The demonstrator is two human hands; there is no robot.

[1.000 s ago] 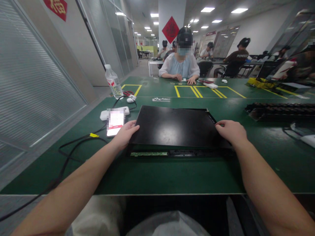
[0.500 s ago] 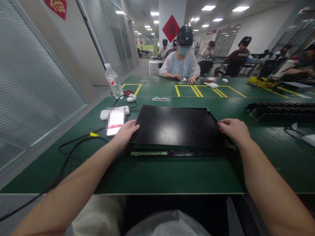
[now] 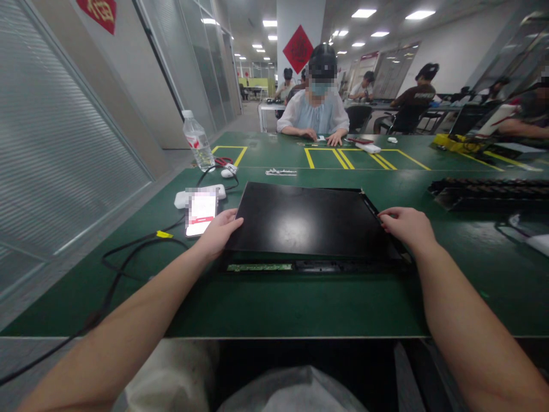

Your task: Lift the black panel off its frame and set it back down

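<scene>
A flat black panel [image 3: 309,220] lies on a dark device chassis on the green table mat [image 3: 274,303]. A green circuit strip [image 3: 259,267] shows under the panel's near edge. My left hand [image 3: 218,232] grips the panel's left edge, fingers curled on it. My right hand [image 3: 407,226] holds the right edge, fingertips pressed on the rim.
A phone [image 3: 201,214] and a white power pack lie left of the panel, with black cables [image 3: 128,252] trailing to the table edge. A water bottle [image 3: 197,143] stands at the back left. A black keyboard-like part [image 3: 489,191] lies right. A person [image 3: 317,109] sits opposite.
The panel's far edge rose slightly and my right hand slid a little right along its edge. My left hand stayed put.
</scene>
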